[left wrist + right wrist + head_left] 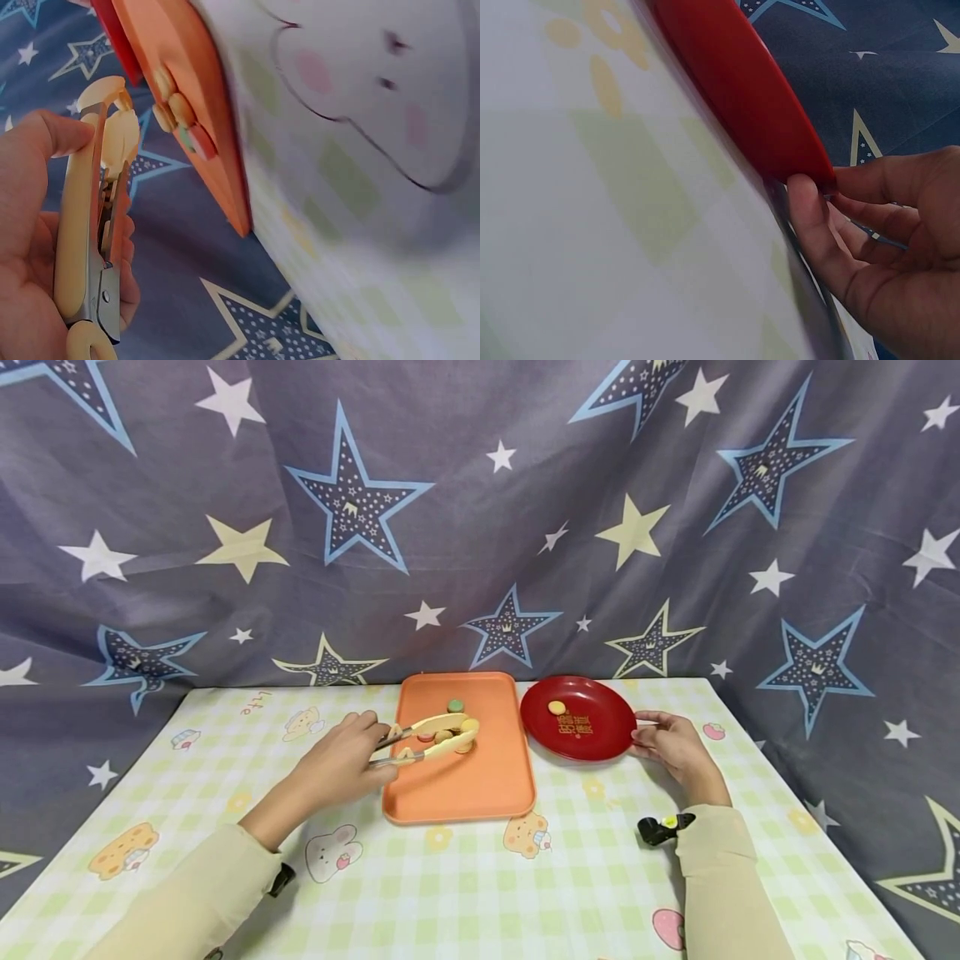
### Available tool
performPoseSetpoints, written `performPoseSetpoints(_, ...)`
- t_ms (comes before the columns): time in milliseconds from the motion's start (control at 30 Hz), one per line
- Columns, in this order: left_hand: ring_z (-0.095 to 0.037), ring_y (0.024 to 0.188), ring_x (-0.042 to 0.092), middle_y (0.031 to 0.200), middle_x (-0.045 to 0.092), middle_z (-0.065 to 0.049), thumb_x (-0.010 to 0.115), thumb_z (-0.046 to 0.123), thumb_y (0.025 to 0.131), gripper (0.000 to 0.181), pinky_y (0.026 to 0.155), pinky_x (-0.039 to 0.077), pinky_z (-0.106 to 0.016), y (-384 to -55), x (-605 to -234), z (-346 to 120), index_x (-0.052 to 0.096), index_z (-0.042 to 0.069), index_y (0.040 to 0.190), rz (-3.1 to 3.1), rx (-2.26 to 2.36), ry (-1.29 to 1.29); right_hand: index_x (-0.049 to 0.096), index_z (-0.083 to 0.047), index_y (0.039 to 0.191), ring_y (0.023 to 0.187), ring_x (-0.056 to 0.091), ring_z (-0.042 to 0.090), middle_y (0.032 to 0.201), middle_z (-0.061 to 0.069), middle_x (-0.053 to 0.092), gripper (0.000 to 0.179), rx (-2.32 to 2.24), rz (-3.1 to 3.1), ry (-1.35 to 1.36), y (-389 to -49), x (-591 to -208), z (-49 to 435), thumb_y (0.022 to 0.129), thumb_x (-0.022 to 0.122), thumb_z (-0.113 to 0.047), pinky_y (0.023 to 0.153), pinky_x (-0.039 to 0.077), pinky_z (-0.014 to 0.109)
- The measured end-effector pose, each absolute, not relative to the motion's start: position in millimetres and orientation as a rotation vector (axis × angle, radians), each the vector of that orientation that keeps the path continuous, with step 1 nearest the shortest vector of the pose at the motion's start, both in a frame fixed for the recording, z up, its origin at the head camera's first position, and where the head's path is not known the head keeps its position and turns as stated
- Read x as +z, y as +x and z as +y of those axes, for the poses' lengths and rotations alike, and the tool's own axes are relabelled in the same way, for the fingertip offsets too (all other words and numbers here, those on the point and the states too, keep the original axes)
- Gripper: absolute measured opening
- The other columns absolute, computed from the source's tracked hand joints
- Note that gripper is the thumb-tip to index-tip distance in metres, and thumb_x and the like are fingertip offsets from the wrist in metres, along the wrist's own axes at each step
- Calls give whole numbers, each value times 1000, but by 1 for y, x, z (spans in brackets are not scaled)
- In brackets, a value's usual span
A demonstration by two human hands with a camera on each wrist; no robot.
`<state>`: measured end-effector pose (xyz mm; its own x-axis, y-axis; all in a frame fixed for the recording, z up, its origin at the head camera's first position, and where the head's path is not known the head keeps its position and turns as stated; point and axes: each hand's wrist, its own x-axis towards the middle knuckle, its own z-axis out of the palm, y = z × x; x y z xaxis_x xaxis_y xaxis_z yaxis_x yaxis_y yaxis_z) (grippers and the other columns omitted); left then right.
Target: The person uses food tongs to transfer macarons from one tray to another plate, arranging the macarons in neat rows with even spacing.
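Note:
My left hand (341, 760) grips a pair of tongs (79, 217) with cream handles and tips and metal arms. The tongs' tips reach over an orange tray (457, 793), around several small macaron-like pieces. Among these are a brown piece (444, 737) and a pink one (201, 142); a green piece (455, 705) lies farther back. Whether a piece is pinched between the tips, I cannot tell. On a red plate (600, 727) with gold characters sits one yellow piece (557, 707). The thumb and fingers of my right hand (900, 232) pinch that plate's right rim.
A green-and-white checked cloth (390, 893) with cartoon prints covers the table. Behind it hangs a grey curtain (465, 527) with stars. The plate stands just right of the tray, near the table's back edge. Small black devices (660, 829) are worn at both wrists.

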<state>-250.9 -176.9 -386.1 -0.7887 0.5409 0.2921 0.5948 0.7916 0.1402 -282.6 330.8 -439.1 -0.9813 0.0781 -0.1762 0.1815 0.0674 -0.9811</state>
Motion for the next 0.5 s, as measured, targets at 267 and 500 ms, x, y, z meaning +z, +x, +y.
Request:
performPoseSetpoints(267, -22, 82, 41, 91, 48, -2, 67, 32, 84, 28, 74, 36, -37, -262, -383, -144, 64, 8, 98, -2760, -319, -926, 36, 12, 149, 80, 70, 14, 94, 5, 70, 54, -2093, 2229, 272, -282, -439, 333, 96, 50, 10, 77, 60, 30)
performPoseSetpoints(500, -22, 80, 38, 86, 42, -2, 67, 33, 85, 23, 70, 32, -36, -272, -382, -119, 59, 11, 88, -2737, -326, -960, 37, 12, 149, 81, 70, 14, 96, 5, 70, 54, -2093, 2235, 266, -283, -440, 332, 96, 49, 10, 77, 60, 29)
